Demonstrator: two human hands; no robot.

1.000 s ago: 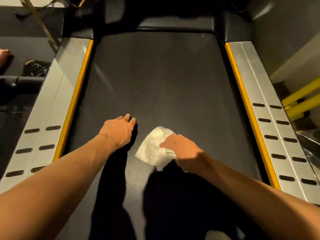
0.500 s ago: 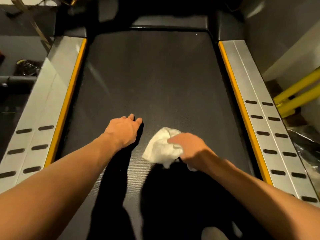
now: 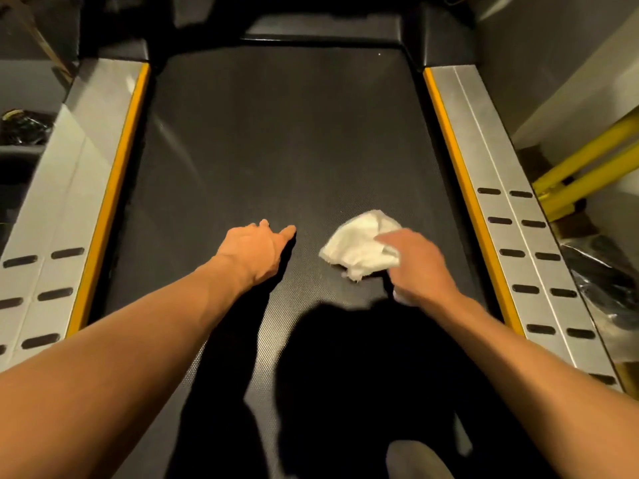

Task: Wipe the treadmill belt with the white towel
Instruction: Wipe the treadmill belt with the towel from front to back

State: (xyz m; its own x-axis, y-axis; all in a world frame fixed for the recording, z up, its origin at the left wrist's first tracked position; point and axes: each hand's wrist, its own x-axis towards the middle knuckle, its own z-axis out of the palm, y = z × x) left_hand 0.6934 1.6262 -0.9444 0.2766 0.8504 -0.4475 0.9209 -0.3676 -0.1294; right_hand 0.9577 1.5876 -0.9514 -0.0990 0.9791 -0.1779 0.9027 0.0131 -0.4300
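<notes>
Wiping appears to be the step in hand; entries follow.

Risk 1: the white towel (image 3: 359, 245) is bunched, not spread. Each pass probably covers only a narrow strip, so you may leave unwiped bands on the treadmill belt (image 3: 283, 140), especially along the stretch toward 12 o'clock.

Risk 2: a loose edge hangs at the towel's 6 o'clock. It could fold under and pull out of your hold if you push hard.

Risk 3: your weight seems to rest on the left hand (image 3: 256, 250). If the belt rolls underneath, you could slip forward.

Risk 4: a sweep toward 3 o'clock could snag the cloth on the yellow edge strip (image 3: 472, 202) of the right side rail (image 3: 498, 167).

Right hand (image 3: 415, 267): arm extended, palm down, fingers curled over the towel, gripping it and pressing it to the belt. Outline blurred.

Left hand: at the towel's 9 o'clock, near but apart. Palm flat on the belt, fingers straight, holding nothing.

Towel location: on the belt, about 4 o'clock from the belt's middle.
</notes>
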